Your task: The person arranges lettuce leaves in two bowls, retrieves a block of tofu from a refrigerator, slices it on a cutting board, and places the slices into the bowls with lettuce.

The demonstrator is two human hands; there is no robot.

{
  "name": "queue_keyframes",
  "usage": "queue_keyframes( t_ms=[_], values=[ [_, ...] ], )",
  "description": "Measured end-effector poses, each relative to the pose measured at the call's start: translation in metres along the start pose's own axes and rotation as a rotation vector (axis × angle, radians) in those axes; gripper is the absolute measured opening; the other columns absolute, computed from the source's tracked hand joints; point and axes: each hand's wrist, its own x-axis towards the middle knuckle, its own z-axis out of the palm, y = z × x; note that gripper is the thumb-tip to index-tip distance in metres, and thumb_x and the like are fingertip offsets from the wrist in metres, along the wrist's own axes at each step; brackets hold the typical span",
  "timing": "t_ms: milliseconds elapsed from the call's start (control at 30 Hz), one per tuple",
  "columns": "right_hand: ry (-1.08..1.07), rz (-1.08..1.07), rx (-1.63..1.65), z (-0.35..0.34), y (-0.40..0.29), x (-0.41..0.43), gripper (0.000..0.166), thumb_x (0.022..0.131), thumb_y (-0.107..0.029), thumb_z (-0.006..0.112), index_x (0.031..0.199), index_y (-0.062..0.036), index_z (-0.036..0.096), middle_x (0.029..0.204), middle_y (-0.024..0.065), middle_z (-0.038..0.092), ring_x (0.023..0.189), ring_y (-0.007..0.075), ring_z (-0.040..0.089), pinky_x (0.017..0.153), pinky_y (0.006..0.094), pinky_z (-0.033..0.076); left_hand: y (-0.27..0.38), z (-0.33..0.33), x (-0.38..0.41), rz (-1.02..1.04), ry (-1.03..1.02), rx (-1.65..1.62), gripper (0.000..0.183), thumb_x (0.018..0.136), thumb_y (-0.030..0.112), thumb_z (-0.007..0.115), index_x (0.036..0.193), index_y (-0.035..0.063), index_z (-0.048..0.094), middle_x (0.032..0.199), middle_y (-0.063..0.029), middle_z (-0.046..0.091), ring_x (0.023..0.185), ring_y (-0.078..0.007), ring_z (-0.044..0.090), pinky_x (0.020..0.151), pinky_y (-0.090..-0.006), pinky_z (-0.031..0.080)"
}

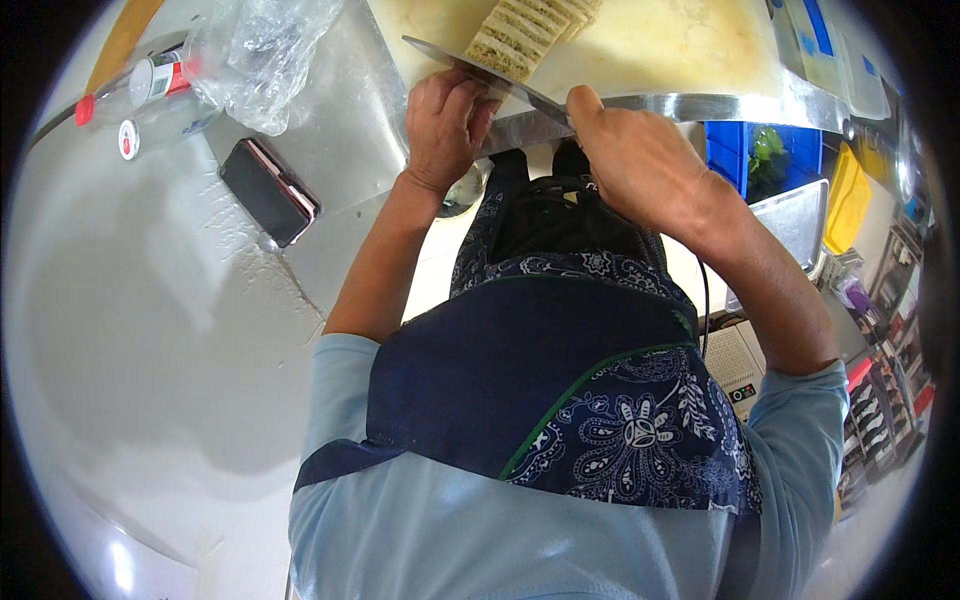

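My right hand (645, 161) grips the handle of a kitchen knife (517, 86), the thumb lying along its top near the blade. The blade slants up and left across the near end of a pale, layered block of food (517, 37). Beyond the blade the food is in thin, even slices that lean on one another, brownish-green between pale layers. My left hand (448, 124) is curled on the near side of the blade, fingertips against the food's near end, which the fingers mostly hide. The food rests on a yellowed white cutting board (675, 45).
A metal-edged counter (697, 106) runs before me. To the left are a smartphone in a case (266, 191), clear plastic bottles (169, 131) and a crumpled plastic bag (262, 60). Lower right, a blue crate (727, 154) holds leafy greens, beside a metal tray (787, 217) and a yellow board (847, 199).
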Motion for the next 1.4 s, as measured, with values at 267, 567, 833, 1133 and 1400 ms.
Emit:
queue_keyframes(
  t_ms=[267, 567, 833, 1133, 1400],
  values=[
    [0.162, -0.039, 0.093, 0.044, -0.002, 0.045, 0.025, 0.074, 0.0, 0.055, 0.094, 0.0062, 0.04, 0.073, 0.0262, 0.061, 0.071, 0.0394, 0.062, 0.059, 0.0433, 0.051, -0.007, 0.001, -0.001, 0.006, -0.03, -0.028, 0.027, 0.065, 0.011, 0.071, 0.089, 0.0077, 0.059, 0.092, -0.0067, 0.056, 0.084, -0.0284, 0.054, 0.071, -0.0369, 0.044],
    [0.187, 0.002, 0.068, 0.019, -0.001, 0.024, 0.026, 0.072, 0.001, 0.054, 0.093, 0.0068, 0.039, 0.069, 0.0273, 0.059, 0.068, 0.0411, 0.062, 0.058, 0.045, 0.05, 0.002, -0.009, -0.004, 0.013, -0.075, 0.078, 0.027, 0.068, 0.006, 0.067, 0.094, 0.0061, 0.059, 0.101, -0.0098, 0.054, 0.096, -0.0296, 0.047, 0.084, -0.0414, 0.036],
    [0.068, -0.018, -0.009, 0.003, -0.006, -0.011, 0.022, 0.072, 0.004, 0.052, 0.089, 0.0071, 0.04, 0.065, 0.0251, 0.058, 0.064, 0.0402, 0.062, 0.053, 0.0429, 0.051, -0.005, 0.002, -0.009, 0.036, 0.049, 0.003, 0.026, 0.067, 0.006, 0.068, 0.09, 0.0071, 0.056, 0.096, -0.0099, 0.053, 0.091, -0.0294, 0.048, 0.078, -0.0395, 0.039],
    [0.063, -0.064, 0.015, 0.017, 0.003, 0.002, 0.022, 0.072, 0.002, 0.054, 0.089, 0.0072, 0.04, 0.065, 0.0239, 0.059, 0.064, 0.0392, 0.062, 0.055, 0.0418, 0.051, -0.007, 0.0, -0.009, 0.013, -0.018, -0.002, 0.025, 0.068, 0.007, 0.068, 0.089, 0.0065, 0.055, 0.093, -0.0109, 0.053, 0.089, -0.0303, 0.049, 0.076, -0.0404, 0.04],
    [0.168, -0.039, 0.116, 0.046, -0.004, 0.047, 0.024, 0.074, 0.0, 0.055, 0.092, 0.0058, 0.041, 0.072, 0.0246, 0.061, 0.071, 0.0387, 0.063, 0.061, 0.0435, 0.051, -0.008, 0.002, -0.007, 0.004, 0.02, -0.018, 0.022, 0.066, 0.006, 0.069, 0.086, 0.0068, 0.058, 0.088, -0.008, 0.055, 0.084, -0.0282, 0.052, 0.074, -0.037, 0.041]
  ],
)
